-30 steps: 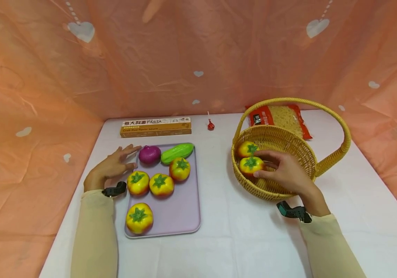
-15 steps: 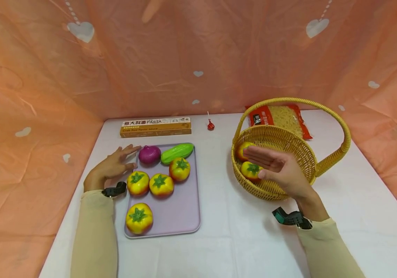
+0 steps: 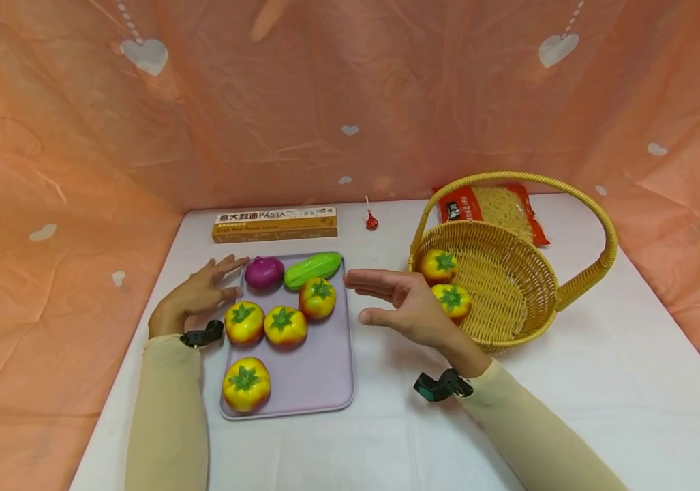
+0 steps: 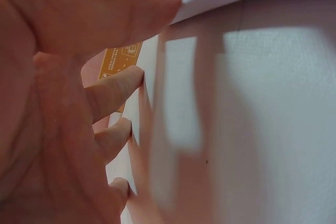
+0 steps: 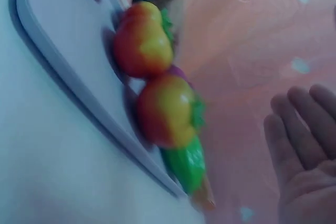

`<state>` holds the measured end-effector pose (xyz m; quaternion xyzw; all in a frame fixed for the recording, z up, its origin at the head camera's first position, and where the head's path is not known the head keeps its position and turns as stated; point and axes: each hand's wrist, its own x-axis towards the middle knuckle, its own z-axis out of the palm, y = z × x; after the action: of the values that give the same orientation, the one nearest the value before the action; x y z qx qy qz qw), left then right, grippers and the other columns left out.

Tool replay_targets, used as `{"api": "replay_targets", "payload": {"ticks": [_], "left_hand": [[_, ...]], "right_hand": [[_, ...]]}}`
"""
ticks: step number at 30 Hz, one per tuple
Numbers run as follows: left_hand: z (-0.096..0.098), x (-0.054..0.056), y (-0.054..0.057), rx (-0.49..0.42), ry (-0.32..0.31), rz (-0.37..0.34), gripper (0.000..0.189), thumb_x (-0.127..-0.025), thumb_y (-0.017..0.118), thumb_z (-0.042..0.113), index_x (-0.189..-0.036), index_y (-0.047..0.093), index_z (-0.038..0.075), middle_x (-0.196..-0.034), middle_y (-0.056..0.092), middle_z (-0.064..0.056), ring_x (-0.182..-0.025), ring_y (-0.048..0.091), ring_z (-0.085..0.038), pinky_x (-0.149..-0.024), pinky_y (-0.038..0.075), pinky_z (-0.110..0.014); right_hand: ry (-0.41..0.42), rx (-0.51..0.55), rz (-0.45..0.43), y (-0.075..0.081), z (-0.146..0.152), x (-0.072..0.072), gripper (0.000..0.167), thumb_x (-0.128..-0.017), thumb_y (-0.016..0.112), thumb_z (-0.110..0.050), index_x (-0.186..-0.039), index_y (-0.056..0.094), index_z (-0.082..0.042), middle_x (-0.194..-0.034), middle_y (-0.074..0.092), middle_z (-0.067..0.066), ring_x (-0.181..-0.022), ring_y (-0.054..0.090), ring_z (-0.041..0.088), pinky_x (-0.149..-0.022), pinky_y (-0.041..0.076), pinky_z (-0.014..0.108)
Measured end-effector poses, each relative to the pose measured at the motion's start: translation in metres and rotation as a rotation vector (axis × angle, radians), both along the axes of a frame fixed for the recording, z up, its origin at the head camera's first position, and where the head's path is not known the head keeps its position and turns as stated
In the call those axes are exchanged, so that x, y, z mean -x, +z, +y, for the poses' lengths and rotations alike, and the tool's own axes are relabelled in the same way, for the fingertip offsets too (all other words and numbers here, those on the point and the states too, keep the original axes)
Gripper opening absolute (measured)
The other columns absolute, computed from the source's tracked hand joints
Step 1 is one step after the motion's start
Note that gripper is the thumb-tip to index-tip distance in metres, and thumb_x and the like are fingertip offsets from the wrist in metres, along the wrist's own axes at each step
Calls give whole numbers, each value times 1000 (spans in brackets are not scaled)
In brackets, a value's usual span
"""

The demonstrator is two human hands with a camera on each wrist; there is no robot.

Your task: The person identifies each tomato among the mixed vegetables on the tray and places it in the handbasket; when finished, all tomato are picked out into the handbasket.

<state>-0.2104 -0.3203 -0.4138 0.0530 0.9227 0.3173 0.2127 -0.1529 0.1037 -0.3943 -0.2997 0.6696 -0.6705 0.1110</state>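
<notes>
We wear a plain beige left sleeve (image 3: 168, 409) and a matching right sleeve (image 3: 534, 423), both lightly creased. Just past where they end we also wear a black left wrist device (image 3: 204, 335), rounded at one end, and a black right wrist device (image 3: 444, 386), more angular, with a teal-green face.

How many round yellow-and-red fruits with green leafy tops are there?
6. Four on the flat purple tray: one fruit front left, two further back, one beside the long green vegetable. Two in the yellow wicker basket, one partly behind the right hand.
</notes>
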Motion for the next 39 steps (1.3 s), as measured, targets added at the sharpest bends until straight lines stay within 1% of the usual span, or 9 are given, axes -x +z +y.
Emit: {"api": "replay_targets", "payload": {"ticks": [3, 7, 9, 13, 17, 23, 29, 36, 39], "left_hand": [[1, -1, 0, -7, 15, -19, 77, -105, 67, 26, -174, 33, 25, -185, 7, -18, -168, -12, -52, -123, -3, -88], [2, -1, 1, -21, 29, -32, 77, -105, 67, 26, -174, 32, 26, -185, 6, -16, -169, -14, -50, -123, -4, -88], [2, -1, 1, -26, 24, -24, 77, -105, 67, 25, -174, 33, 25, -185, 7, -17, -168, -13, -51, -122, -3, -89], [2, -1, 1, -26, 14, -10, 78, -103, 69, 25, -173, 34, 23, -184, 8, -20, -168, -12, -53, -122, -2, -89], [2, 0, 0, -19, 11, -8, 78, -103, 69, 25, -173, 35, 24, -184, 9, -20, -168, -12, -53, -122, -2, -89], [2, 1, 0, -16, 15, -10, 78, -104, 70, 26, -173, 35, 24, -184, 8, -21, -167, -13, -54, -122, -3, -89], [2, 0, -1, -9, 26, -18, 78, -103, 69, 27, -173, 34, 27, -185, 9, -19, -168, -11, -53, -121, -2, -90], [2, -1, 0, 2, 22, -8, 78, -103, 69, 27, -173, 35, 26, -185, 10, -18, -168, -10, -52, -122, -1, -89], [2, 0, 0, -1, 24, -10, 78, -103, 69, 27, -173, 35, 26, -185, 10, -18, -168, -11, -53, -122, -1, -90]], "right_hand": [[-16, -49, -18, -5, -19, 4, 68, -93, 89, -34, -148, 66, -2, -150, 68, 19, -142, 66, 31, -123, 49, 51], [-64, -84, -22, -14, -38, 13, 55, -96, 86, -10, -146, 67, 1, -149, 69, 21, -141, 66, 34, -122, 51, 43], [-105, -110, -26, -20, -46, 18, 54, -95, 85, -7, -145, 68, 2, -147, 70, 21, -139, 68, 34, -120, 53, 41], [-194, -184, -22, -30, -57, 25, 56, -92, 88, -10, -144, 69, 3, -144, 73, 18, -134, 72, 33, -116, 57, 45], [-261, -280, 19, -35, -66, 28, 59, -89, 92, -16, -142, 71, -1, -142, 75, 14, -128, 75, 32, -110, 61, 43], [-299, -438, 83, -38, -75, 30, 60, -88, 94, -27, -142, 73, -9, -137, 78, 9, -118, 75, 25, -107, 60, 44], [-194, -522, 106, -29, -67, 34, 57, -89, 91, -23, -143, 73, -12, -133, 78, 9, -113, 72, 22, -105, 60, 41], [42, -589, 138, -13, -46, 38, 57, -90, 86, -9, -146, 72, -12, -146, 73, 6, -137, 67, 26, -122, 51, 47], [76, -601, 149, -14, -43, 38, 63, -91, 83, -7, -152, 66, -9, -152, 69, 8, -141, 65, 29, -125, 49, 48]]}}
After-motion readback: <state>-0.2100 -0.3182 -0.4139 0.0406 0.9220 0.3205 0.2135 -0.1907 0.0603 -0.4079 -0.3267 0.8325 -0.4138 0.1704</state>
